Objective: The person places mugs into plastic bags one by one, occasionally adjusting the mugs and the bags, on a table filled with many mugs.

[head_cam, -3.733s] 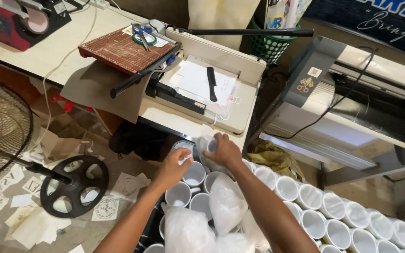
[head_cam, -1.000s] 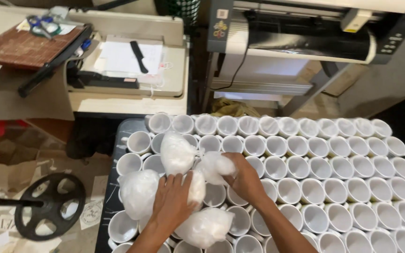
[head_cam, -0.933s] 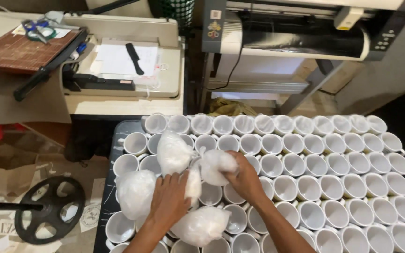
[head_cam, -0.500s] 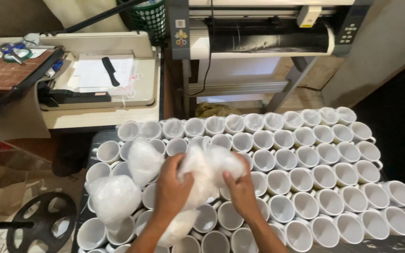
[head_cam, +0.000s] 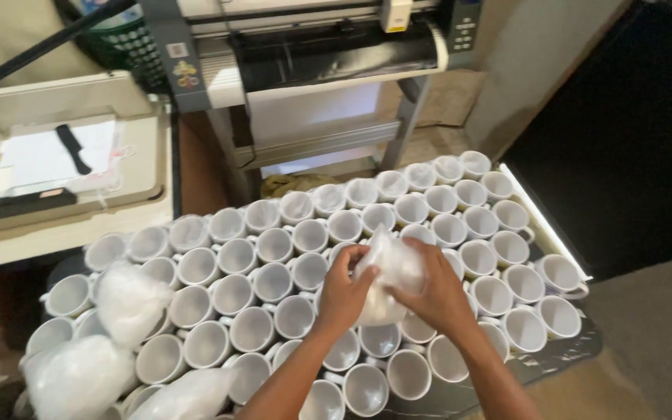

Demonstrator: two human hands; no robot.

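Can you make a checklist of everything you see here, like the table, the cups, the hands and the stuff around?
Surface: dark tray, packed with cups.
Job's things: clear plastic bag, held over white mugs that stand upright in rows.
Clutter: three more plastic bags lying on the mugs at the left.
Hands: left hand and right hand both grip the bag.
Cables: nothing seen.
Surroundings: cutting plotter on a stand behind; beige heat press at the left; green basket; dark doorway at the right.

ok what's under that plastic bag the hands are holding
White mugs packed rim-up lie under the plastic bag that the left hand and right hand grip. The mugs right beneath are covered.
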